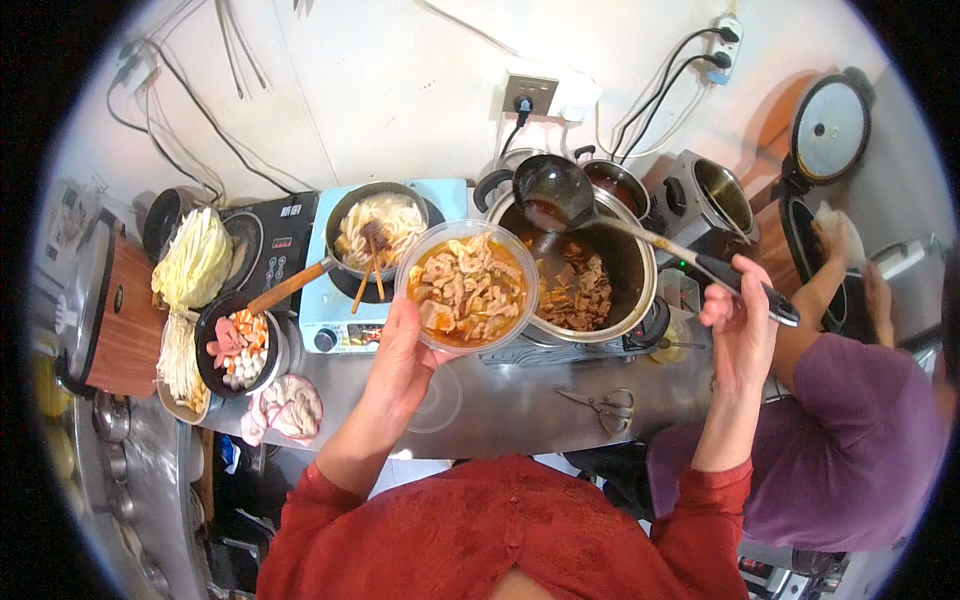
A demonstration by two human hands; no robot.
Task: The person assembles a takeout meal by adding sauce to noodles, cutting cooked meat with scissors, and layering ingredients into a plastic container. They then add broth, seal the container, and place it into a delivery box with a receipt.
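My left hand (402, 352) is closed around the side of a round clear plastic container (534, 296). Sliced meat in orange-brown broth (475, 278) fills much of it. My right hand (742, 325) grips the black handle end of a ladle (556, 184). The ladle's dark bowl is tilted above the far left rim of a large metal pot (628, 262), with a little reddish-brown liquid in it. Down in the pot lies more browned meat (580, 305). The container is held up over the counter, its right edge overlapping the pot's left side in view.
Left of the container, a saucepan (292, 286) of noodles with chopsticks sits on a light-blue cooker (450, 200). Farther left are cabbage (193, 262), enoki mushrooms (180, 362) and a cloth (284, 408). Scissors (606, 404) lie near the front edge. A co-worker (830, 430) reaches toward a rice cooker at right.
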